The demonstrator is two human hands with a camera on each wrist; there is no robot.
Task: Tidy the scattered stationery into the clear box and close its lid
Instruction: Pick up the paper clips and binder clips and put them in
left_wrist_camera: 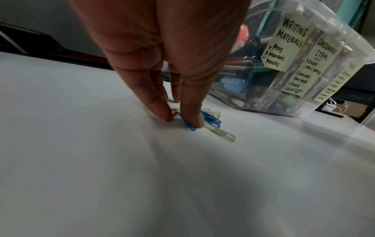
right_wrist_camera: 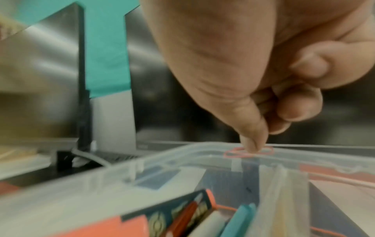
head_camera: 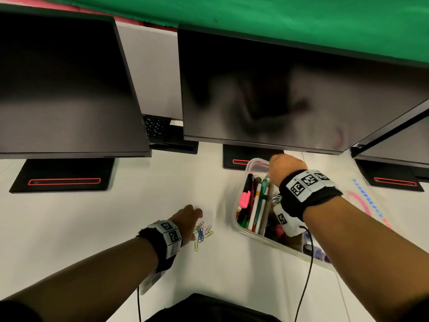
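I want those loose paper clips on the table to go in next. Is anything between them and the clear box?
Nothing visible does. The paper clips lie on bare table left of the clear box, with the left hand pinching at them already. The box is open; the right hand hovers over its far end.

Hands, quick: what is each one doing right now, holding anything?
Left hand: fingertips pinching the paper clips on the table.
Right hand: fingers curled, pinching a pink paper clip over the clear box.
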